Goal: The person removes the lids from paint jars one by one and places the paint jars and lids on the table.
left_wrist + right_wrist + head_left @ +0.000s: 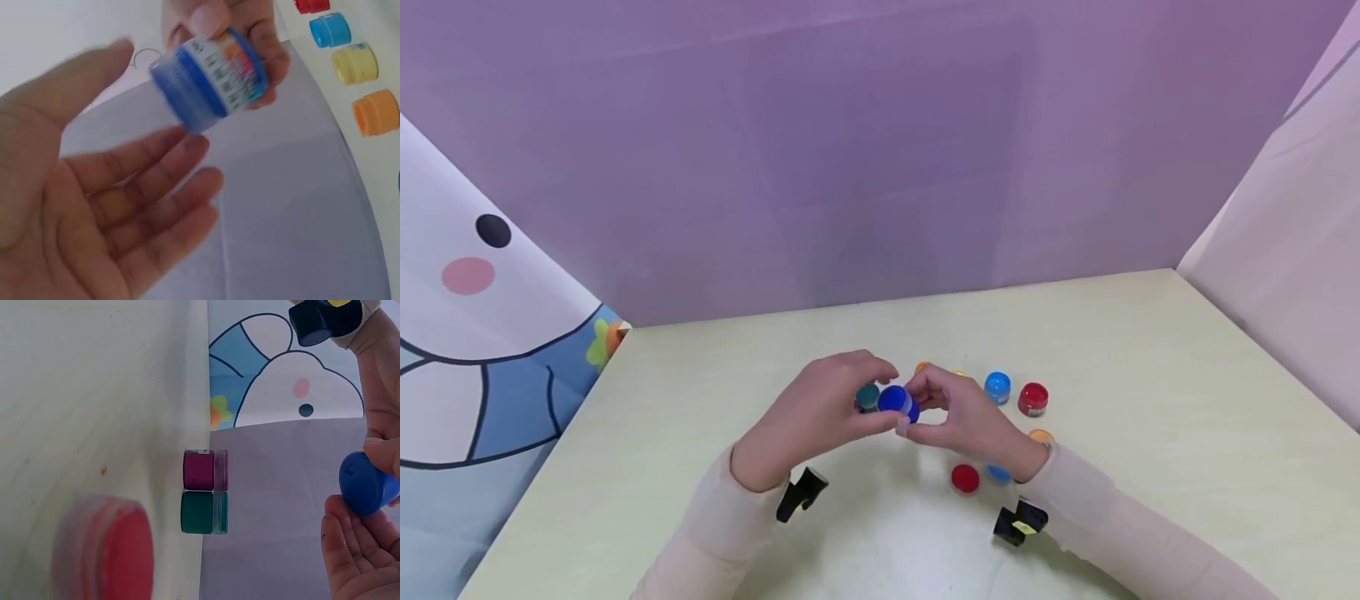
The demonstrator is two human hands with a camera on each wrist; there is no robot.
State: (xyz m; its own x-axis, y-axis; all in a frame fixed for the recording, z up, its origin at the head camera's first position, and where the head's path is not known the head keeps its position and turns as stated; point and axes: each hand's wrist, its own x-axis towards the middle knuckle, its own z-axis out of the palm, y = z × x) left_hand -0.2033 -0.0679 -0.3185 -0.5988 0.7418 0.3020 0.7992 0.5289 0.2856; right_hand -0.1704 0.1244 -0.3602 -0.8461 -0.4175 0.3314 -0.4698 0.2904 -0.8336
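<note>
Over the table, my right hand (966,410) grips a small blue jar (897,402) between thumb and fingers. In the left wrist view this jar (219,78) is tilted, its label facing the camera and its clear-sided end towards my left hand (106,187). That hand has its thumb raised and its fingers loosely bent beneath that end; blur hides whether a fingertip touches it. The round blue end of the jar (360,484) shows in the right wrist view. Just behind the left hand stands a green jar (867,397), next to a purple one (199,470).
Several jars stand around my right hand: light blue (997,387), red (1033,399), orange (1041,436) and, in front, another red (965,478). A yellow jar (355,64) stands beside an orange one (377,113). A purple backdrop (880,167) borders the table's far edge.
</note>
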